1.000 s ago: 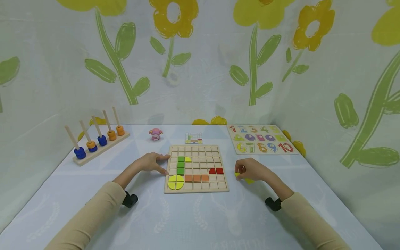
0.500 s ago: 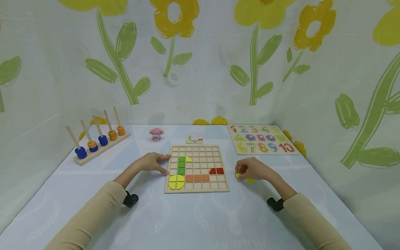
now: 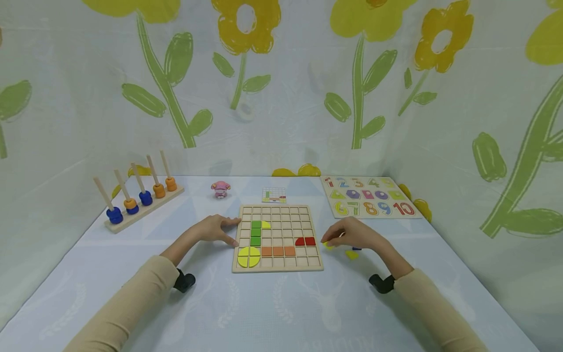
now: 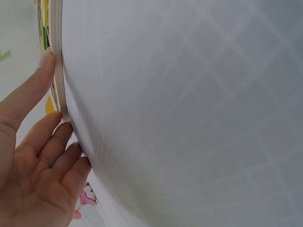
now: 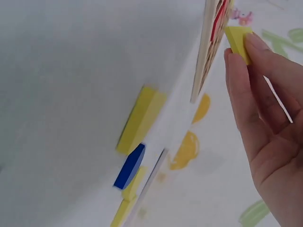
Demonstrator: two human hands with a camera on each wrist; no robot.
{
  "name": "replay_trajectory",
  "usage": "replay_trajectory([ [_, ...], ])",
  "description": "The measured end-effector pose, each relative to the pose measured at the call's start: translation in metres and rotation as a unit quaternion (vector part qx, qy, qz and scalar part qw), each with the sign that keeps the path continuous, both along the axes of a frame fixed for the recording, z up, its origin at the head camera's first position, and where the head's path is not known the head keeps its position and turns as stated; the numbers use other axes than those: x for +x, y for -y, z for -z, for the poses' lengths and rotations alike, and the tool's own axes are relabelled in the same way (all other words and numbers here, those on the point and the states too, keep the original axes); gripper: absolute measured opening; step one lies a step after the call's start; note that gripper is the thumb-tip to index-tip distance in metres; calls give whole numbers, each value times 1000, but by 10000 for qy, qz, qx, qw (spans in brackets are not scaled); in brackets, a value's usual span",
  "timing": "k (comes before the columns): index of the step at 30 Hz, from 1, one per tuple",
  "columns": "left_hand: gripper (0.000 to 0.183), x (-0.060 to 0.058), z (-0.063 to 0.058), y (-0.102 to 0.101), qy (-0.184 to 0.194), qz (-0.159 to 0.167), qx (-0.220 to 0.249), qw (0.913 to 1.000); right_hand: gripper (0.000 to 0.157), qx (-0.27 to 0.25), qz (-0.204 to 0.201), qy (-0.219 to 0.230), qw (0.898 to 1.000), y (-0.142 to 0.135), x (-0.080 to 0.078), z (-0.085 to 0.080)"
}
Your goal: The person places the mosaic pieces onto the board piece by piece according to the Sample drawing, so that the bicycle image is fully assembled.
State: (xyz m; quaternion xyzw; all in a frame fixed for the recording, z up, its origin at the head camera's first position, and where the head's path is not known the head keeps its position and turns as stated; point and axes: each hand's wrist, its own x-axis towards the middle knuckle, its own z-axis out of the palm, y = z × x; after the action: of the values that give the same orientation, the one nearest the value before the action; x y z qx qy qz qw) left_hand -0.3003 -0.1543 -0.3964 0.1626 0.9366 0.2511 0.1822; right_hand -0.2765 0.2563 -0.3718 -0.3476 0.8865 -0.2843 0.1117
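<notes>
A wooden grid board (image 3: 281,268) lies on the table. My left hand (image 3: 213,229) rests at its left edge, its thumb tip and fingertips against the side. On the board are yellow quarter-round pieces forming a circle (image 3: 249,256), three green squares (image 3: 256,232), one yellow quarter-round (image 3: 266,225), three orange squares (image 3: 278,251) and two red pieces (image 3: 305,241). Just off the board's right edge, my right hand (image 3: 355,232) pinches a yellow piece (image 5: 238,42) between thumb and fingers. Below that hand, another yellow piece (image 3: 352,254) and a blue piece (image 3: 357,249) lie on the table.
Behind the board lies a small pattern card (image 3: 273,194), with a pink toy figure (image 3: 221,189) to its left. A peg stacker (image 3: 145,203) with blue and orange beads stands at the back left. A number puzzle board (image 3: 369,197) occupies the back right.
My right hand has lifted the yellow piece and moved left toward the board, uncovering the yellow and blue pieces on the table. The left hand stays at the board's edge.
</notes>
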Motion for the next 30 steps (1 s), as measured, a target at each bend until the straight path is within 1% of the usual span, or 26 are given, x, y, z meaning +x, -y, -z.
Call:
replay_trajectory([
  [6, 83, 0, 1, 0, 2, -34, 16, 10000, 13, 23, -297, 185, 9994, 19, -3, -2],
  [12, 83, -1, 1, 0, 13, -49, 9, 10000, 12, 14, -490, 359, 9981, 37, -6, -2],
  [16, 83, 0, 1, 0, 26, -65, 7, 10000, 12, 119, -609, 470, 9970, 47, -8, -2],
  [19, 83, 0, 1, 0, 19, -66, -11, 10000, 12, 187, -732, 471, 9960, 53, -9, 0],
  [25, 83, 0, 1, 1, -12, -23, -18, 10000, 11, 263, -811, 446, 9954, 60, -13, 3],
  [30, 83, 0, 1, 1, -16, -7, -12, 10000, 10, 239, -912, 492, 9943, 65, -11, 2],
])
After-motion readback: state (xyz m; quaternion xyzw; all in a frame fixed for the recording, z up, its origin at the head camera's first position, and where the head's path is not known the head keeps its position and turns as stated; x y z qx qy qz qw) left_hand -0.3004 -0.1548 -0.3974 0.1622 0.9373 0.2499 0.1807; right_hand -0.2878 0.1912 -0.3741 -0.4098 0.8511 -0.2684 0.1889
